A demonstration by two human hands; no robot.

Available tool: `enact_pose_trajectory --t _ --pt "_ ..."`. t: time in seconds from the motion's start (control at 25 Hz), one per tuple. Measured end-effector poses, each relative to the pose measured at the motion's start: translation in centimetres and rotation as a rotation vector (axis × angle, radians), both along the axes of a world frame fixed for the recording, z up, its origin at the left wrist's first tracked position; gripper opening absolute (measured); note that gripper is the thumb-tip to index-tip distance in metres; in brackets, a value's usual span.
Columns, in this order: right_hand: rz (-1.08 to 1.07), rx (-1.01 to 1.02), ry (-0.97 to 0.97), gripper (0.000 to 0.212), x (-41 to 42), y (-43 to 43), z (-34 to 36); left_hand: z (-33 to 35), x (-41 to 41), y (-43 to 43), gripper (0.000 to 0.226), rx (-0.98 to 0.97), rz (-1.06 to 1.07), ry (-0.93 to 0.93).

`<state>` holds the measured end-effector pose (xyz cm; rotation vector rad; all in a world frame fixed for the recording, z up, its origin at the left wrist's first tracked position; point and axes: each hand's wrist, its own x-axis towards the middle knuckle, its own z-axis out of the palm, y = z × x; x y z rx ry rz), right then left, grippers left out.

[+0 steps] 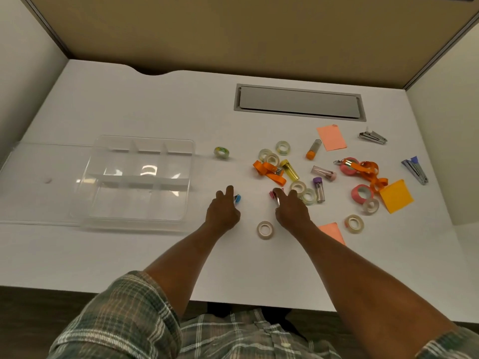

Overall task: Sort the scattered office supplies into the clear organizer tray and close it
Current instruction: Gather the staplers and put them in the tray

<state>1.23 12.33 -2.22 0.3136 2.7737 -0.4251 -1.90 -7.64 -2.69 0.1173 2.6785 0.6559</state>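
Just right of the tray, held both hands low over the desk, forearms stretched forward. Pinched a small blue piece on the thumb side of the left hand, index finger pointing up the desk. Rested the right hand farther right of the tray, fingers curled down on a small pink piece; could not tell under the fingers whether gripped or merely touched. Found the tray open and near, straight to the left of the left hand, compartments bare, lid spread flat on its far side. Judged the left hand the nearer one, with a short sideways carry for the blue piece. Noted the tape rolls scattered farther right of the tray.
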Motion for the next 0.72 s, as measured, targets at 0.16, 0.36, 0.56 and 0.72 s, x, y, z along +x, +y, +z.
enact_pose_trajectory --t 0.16,0.36,0.56,0.72 --pt "-0.147 -0.281 0.01 0.048 -2.1 -1.8 0.6 1.0 -1.1 -1.5 0.052 0.306 0.209 -0.091" --pt "-0.548 -0.968 -0.04 0.038 -3.8 -6.7 3.7 4.6 -2.4 -4.6 0.032 0.817 0.557 -0.383" --pt "-0.625 -1.184 -0.144 0.023 -5.4 -12.8 5.7 6.6 -3.2 -9.6 0.017 1.056 0.831 -0.51" --pt "-0.51 -1.184 -0.197 0.028 -6.2 -17.3 6.9 7.1 -3.4 -13.1 0.021 0.983 0.901 -0.492"
